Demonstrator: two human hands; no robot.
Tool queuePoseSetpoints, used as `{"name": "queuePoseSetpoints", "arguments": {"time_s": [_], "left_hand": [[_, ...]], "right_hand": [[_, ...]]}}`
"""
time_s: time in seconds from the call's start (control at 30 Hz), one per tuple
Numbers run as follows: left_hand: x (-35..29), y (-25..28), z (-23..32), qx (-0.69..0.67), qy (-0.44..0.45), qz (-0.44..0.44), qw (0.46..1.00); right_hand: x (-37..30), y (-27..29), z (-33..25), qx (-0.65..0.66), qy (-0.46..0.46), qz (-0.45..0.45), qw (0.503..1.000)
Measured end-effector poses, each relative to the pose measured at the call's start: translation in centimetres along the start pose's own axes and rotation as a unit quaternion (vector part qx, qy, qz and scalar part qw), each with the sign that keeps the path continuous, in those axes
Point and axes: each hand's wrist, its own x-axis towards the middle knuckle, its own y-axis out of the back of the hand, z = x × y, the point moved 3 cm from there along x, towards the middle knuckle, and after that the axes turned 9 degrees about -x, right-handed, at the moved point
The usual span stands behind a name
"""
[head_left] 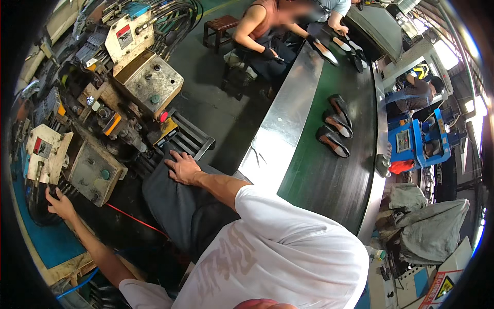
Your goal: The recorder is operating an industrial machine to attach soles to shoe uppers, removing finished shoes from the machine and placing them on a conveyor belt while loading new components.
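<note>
My left hand (62,207) reaches in at the far left, beside black hoses (37,198) and a grimy control box (95,172) with a green button. Its thumb and fingers are apart, with nothing visible between them; the dark parts behind hide whether the fingertips touch a hose. Spread flat, my right hand (182,167) rests on my knee in dark grey trousers (172,206) and holds nothing. Just beyond that knee is a black metal rack (193,139) with bars, joined to a machine (116,121).
A green conveyor belt (303,170) with a metal edge (280,123) runs along my right. Several black shoes (334,126) lie on it. Across the aisle a gloved person (257,31) sits by the belt, near a wooden stool (220,27). A blue mat (38,232) lies at left.
</note>
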Motion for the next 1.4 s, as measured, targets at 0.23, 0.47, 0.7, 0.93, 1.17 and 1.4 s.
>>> {"name": "queuePoseSetpoints", "arguments": {"time_s": [0.23,0.47,0.7,0.93,1.17,1.4], "left_hand": [[0.8,-0.5,2.3,0.01,-0.006,-0.01,1.0],[3.2,0.3,0.0,0.056,-0.027,-0.022,0.998],[-2.3,6.8,1.6,0.032,-0.155,-0.064,0.985],[-15.4,4.1,-1.4,-0.057,-0.121,-0.265,0.955],[-23.1,1.4,1.3,-0.094,0.088,-0.397,0.909],[-30.7,-7.1,19.9,-0.373,0.139,-0.491,0.774]], "right_hand": [[-1.2,1.0,3.2,0.111,0.061,0.082,0.989],[-16.3,10.0,27.1,0.014,-0.024,0.324,0.946],[-41.1,18.2,49.4,-0.198,-0.442,0.18,0.856],[-49.5,17.0,58.6,-0.25,-0.599,-0.008,0.76],[-48.8,17.2,58.1,-0.074,-0.569,-0.05,0.818],[-49.5,7.3,49.5,0.151,-0.609,0.254,0.736]]}}
